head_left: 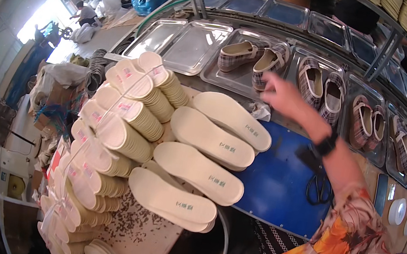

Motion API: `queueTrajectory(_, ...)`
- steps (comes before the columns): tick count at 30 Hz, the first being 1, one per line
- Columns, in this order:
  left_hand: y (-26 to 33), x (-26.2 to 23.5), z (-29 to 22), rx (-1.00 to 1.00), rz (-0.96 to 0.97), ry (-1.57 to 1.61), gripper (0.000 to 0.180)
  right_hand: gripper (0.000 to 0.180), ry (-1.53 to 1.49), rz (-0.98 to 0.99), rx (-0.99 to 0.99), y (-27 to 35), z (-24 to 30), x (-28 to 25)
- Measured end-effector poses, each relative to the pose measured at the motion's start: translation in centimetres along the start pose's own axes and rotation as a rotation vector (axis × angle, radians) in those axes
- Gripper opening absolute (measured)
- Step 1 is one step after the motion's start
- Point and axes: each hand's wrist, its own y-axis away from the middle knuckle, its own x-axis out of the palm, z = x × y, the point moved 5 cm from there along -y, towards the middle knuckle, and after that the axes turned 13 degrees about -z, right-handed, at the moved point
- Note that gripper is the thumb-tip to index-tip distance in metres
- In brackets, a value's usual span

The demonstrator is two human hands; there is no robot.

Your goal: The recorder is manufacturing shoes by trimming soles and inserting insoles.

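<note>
My right hand, with a dark watch on its wrist, reaches across to the conveyor. Slightly blurred, it has its fingers apart and nothing visible in them. Its fingertips overlap the near end of a plaid slip-on shoe; contact cannot be made out. That shoe and another plaid shoe lie on a metal tray. My left hand is not in view. Below my right forearm is a blue board. Cream insoles with green printing lie in overlapping rows left of the board.
Tied bundles of insoles pile up at left. More metal trays line the conveyor, several with plaid shoes. Black-handled scissors rest on the board's right side. White rolls stand at right, and a round bin below.
</note>
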Motion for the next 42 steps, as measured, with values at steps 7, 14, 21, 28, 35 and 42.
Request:
queueTrajectory(7,17.1,14.5,-14.3,-0.045,0.988,0.636,0.026,0.045,0.334,0.078,0.057,-13.7,-4.2,9.4)
queueTrajectory(14,22.0,17.1,-14.1,-0.180,0.995,0.602,0.029,0.041,0.071,0.149,0.268,-17.8,-9.5,18.6)
queueTrajectory(21,23.3,16.3,-14.4,-0.136,0.863,0.813,0.033,0.045,-0.289,-0.217,0.306,-17.5,-11.0,6.3)
queueTrajectory(28,24.1,13.5,-13.5,-0.947,0.807,1.583,0.043,0.016,-0.147,0.096,-0.691,11.3,16.5,-3.5)
queueTrajectory(35,29.9,13.6,-6.1,-1.374,0.149,1.589,0.052,0.024,-0.391,0.578,-1.233,34.7,30.5,4.0)
queueTrajectory(42,33.3,19.1,-1.1,-0.902,0.019,0.981,0.048,0.049,-0.595,1.042,-0.306,36.9,23.7,5.6)
